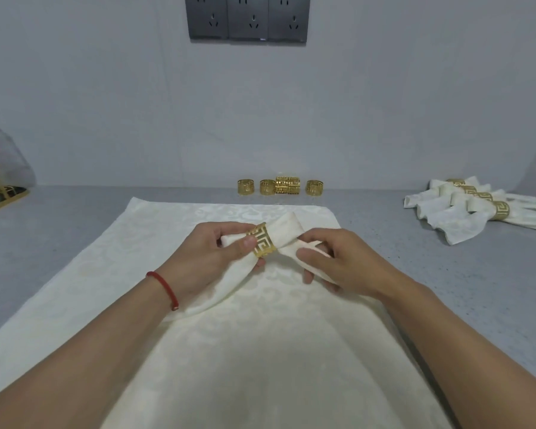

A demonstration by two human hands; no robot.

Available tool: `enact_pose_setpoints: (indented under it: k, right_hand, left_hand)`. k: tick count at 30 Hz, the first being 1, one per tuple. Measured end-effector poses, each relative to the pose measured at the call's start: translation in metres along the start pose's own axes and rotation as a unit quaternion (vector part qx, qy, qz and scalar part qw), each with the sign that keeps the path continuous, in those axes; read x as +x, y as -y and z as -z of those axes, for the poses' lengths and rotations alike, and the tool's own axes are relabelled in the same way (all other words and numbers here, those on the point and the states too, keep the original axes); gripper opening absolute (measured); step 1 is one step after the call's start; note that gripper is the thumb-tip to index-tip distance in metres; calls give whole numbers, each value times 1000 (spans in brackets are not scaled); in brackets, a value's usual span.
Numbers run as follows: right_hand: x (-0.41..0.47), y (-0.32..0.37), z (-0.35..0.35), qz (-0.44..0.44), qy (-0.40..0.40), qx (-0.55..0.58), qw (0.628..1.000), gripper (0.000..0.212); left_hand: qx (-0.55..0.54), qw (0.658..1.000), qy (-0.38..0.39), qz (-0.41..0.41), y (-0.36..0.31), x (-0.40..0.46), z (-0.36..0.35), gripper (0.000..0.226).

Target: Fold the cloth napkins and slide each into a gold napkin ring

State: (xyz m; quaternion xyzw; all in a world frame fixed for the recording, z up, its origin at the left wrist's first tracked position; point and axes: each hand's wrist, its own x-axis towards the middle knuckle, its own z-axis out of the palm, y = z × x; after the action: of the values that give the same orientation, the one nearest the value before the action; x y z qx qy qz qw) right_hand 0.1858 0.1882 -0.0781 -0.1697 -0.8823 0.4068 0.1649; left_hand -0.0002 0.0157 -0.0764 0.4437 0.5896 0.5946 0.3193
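Note:
A folded cream napkin [287,233] runs through a gold napkin ring [260,241] with a cut-out key pattern, held above the middle of the table. My left hand [212,258] pinches the ring between thumb and fingers. My right hand [338,263] grips the napkin's end just right of the ring. Beneath both hands a stack of flat cream napkins [155,236] lies spread on the grey table [59,236].
Several loose gold rings [287,185] stand in a row at the back by the wall. Several finished ringed napkins [477,212] lie at the right. A gold-framed stand with a clear bag [0,181] sits at the far left. Wall sockets [248,18] hang above.

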Motion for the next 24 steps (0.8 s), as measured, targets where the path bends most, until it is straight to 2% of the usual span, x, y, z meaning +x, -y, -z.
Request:
enact_pose_setpoints:
  k: [2,5,7,9,11,14,18,21,24]
  right_hand:
    - [2,-1,1,2,1,-36,999,11]
    - [2,1,-1,28,-46,-42,998,17]
    - [3,5,-3,29,-79,5,996,16]
    - [5,11,-5,40,-114,19,992,31]
    - [5,18,-2,32,-145,42,988,39]
    - [-5,33,13,-3,-160,122,980,39]
    - [-17,47,36,-63,-120,59,989,49]
    - [-30,39,65,-97,-153,-13,983,52]
    - [-51,17,102,-120,-178,-82,973,56]
  left_hand:
    - [0,1000,2,16,-2,1,0,29]
    - [-14,998,3,54,-8,2,-1,32]
    - [13,997,30,68,-17,5,-1,31]
    - [46,995,51,68,-30,7,-3,32]
    - [28,995,53,77,-42,5,-5,33]
    - [-11,995,36,87,-54,1,-10,28]
    - [21,996,6,83,-63,6,-27,27]
    - [40,996,1,76,-69,18,-63,28]
    - [45,995,31,79,-70,34,-110,22]
